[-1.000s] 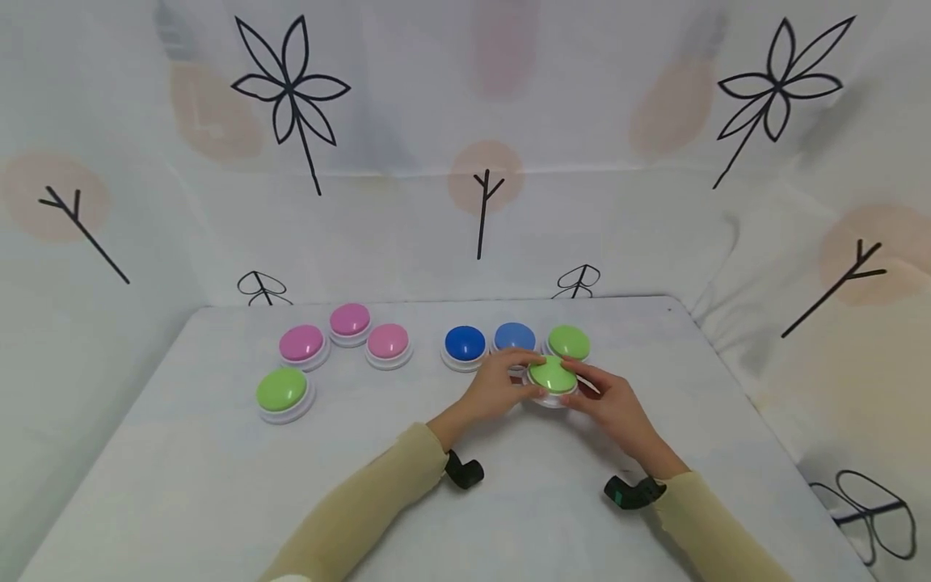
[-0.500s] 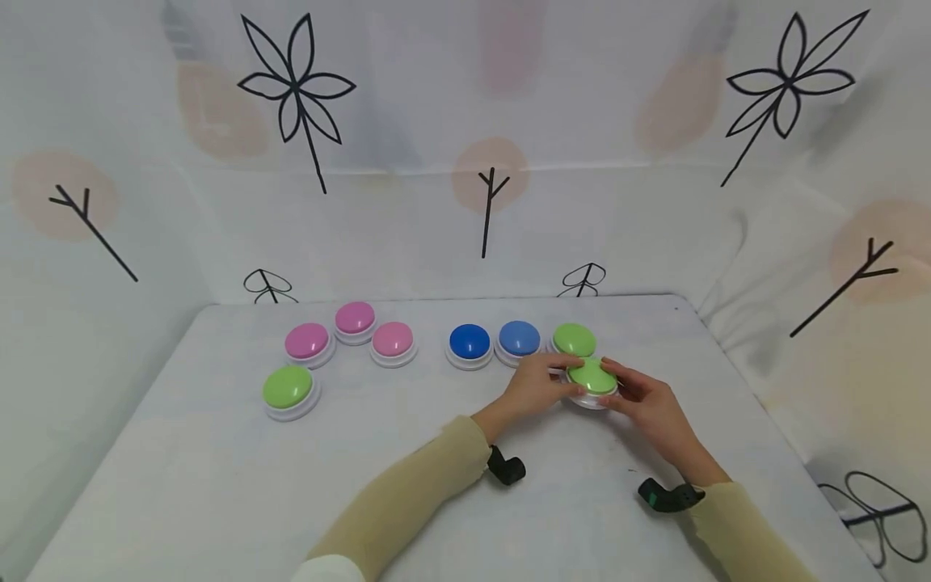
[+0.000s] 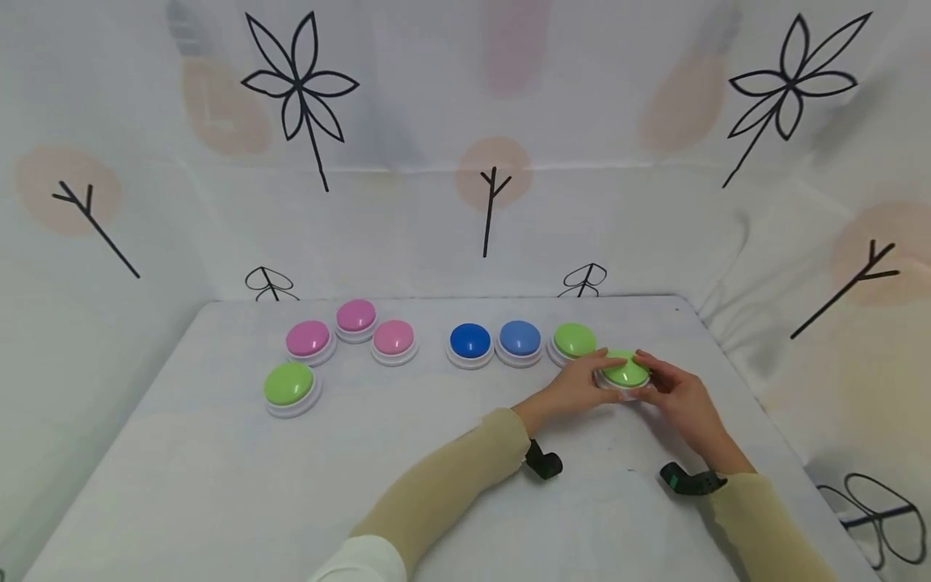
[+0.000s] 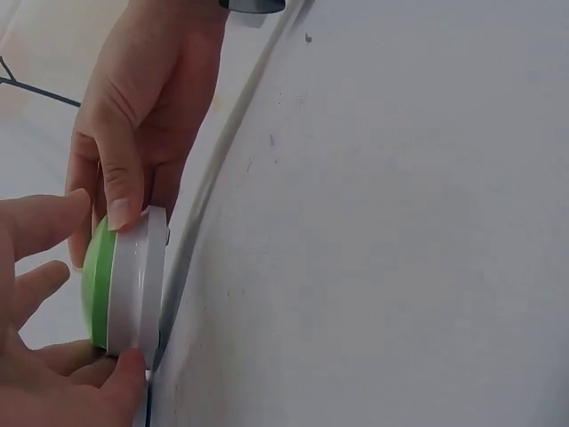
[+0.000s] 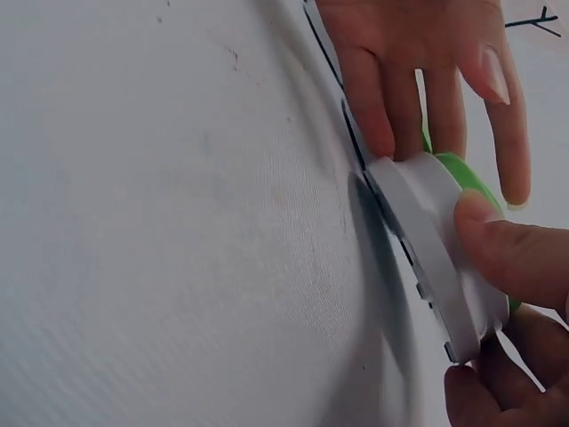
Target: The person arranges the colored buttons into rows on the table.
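Observation:
In the head view, a green push button (image 3: 625, 371) with a white round base is between both hands at the right end of the row. My right hand (image 3: 684, 404) holds its right side, thumb on the white base (image 5: 436, 240) in the right wrist view. From the left, my left hand (image 3: 570, 391) holds the same button, with thumb and fingertips at its rim. Dark feet under the base show in the right wrist view, and the base looks slightly raised off the tabletop. Another green button (image 3: 575, 340) stands just left, beyond the left hand.
A blue button (image 3: 469, 341) and a lighter blue button (image 3: 520, 338) continue the row leftward. Further left are pink buttons (image 3: 393, 337) and a third green button (image 3: 288, 384). The white table (image 3: 240, 493) ends at a printed cloth wall (image 3: 407, 234).
Both hands have carried the green button to the right, from in front of the light blue button to the right of the other green one. The remaining buttons stay put.

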The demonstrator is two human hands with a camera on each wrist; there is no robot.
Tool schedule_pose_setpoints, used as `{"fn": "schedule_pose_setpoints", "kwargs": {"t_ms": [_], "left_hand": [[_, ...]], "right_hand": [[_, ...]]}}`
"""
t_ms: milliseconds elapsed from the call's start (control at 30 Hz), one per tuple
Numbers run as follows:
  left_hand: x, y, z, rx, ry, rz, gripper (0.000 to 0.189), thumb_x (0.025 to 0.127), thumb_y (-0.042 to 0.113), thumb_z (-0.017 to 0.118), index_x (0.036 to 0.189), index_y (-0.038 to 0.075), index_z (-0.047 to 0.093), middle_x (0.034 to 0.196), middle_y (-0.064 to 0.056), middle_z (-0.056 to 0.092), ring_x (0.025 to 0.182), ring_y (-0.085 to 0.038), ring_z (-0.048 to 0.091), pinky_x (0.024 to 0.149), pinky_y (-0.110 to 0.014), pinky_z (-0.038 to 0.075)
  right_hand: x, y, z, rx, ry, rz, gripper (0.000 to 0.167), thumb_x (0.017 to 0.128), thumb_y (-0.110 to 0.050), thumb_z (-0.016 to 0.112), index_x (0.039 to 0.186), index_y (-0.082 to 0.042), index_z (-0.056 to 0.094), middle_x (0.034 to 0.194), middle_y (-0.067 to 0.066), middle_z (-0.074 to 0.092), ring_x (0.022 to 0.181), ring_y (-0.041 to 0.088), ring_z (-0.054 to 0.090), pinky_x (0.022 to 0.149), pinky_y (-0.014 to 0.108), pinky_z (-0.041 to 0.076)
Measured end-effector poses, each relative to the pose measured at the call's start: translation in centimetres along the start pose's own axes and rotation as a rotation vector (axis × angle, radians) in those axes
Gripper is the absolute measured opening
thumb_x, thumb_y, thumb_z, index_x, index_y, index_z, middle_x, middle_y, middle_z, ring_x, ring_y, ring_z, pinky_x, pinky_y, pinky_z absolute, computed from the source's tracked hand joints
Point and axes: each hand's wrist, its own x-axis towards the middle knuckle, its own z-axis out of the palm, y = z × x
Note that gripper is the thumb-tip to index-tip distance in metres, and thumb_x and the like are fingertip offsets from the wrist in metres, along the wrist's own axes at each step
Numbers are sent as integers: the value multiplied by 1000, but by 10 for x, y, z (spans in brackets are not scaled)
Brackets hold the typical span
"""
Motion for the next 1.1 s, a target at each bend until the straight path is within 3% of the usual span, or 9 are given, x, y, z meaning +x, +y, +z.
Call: {"fn": "schedule_pose_setpoints", "kwargs": {"t_ms": [200,333,467,733,1100], "left_hand": [[18,1,9,-31,-41,-16,65,93,38,71,151,27,44,164,-6,18,149,-21,19,117,-38,25],[25,1,9,-19,-29,-36,68,92,37,72,152,23,43,165,-6,16,149,-22,19,118,-36,23],[30,1,8,-21,-4,-56,68,92,37,72,152,23,43,165,-5,17,149,-22,21,117,-36,24],[32,7,11,-43,22,-106,71,92,37,71,154,24,39,166,-6,11,150,-21,15,118,-38,24],[30,13,17,-11,45,-113,81,91,36,72,158,17,30,166,-11,4,151,-24,10,118,-35,24]], "right_hand": [[13,8,-1,-1,34,18,60,90,-8,74,143,3,49,152,23,40,141,32,37,98,7,37],[22,10,1,-2,36,28,61,90,-9,74,144,4,47,152,23,39,140,39,35,100,10,37],[29,10,3,-24,51,27,60,89,1,71,144,6,47,151,24,40,138,42,38,101,13,38],[40,13,6,-55,63,50,57,90,0,69,143,6,47,151,24,41,136,42,41,105,28,40],[48,10,9,-76,101,117,57,94,-2,65,147,2,44,153,24,37,135,42,43,105,49,39]]}}
